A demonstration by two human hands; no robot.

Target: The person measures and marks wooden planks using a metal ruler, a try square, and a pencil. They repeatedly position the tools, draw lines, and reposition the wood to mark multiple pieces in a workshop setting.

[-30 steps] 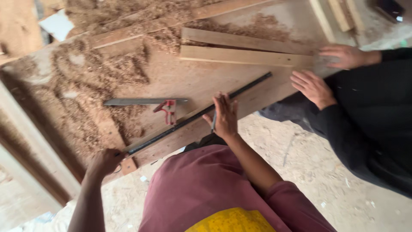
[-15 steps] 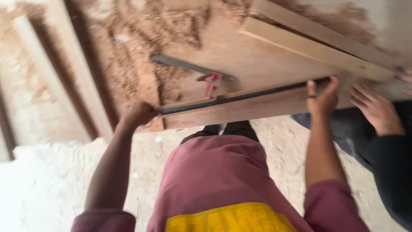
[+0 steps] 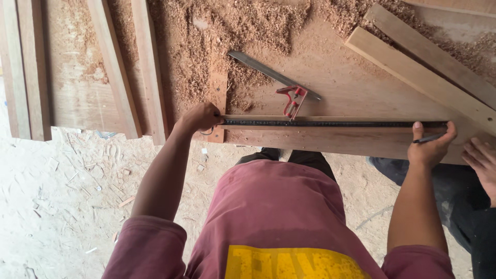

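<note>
Pinning straightedge (image 3: 330, 123) ends: left hand (image 3: 199, 118), right hand (image 3: 430, 144).

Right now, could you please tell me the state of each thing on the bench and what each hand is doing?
Long dark straightedge: flat along the board's near edge, held at both ends.
Left hand: closed on the straightedge's left end.
Right hand: pressing the right end, pencil in its fingers.
Combination square: lying flat, untouched.
Two wooden slats: lying angled, side by side.
Sawdust: spread over the board.

Bright, even daylight, soft shadows, sharp focus, pale floor slightly overexposed.
</note>
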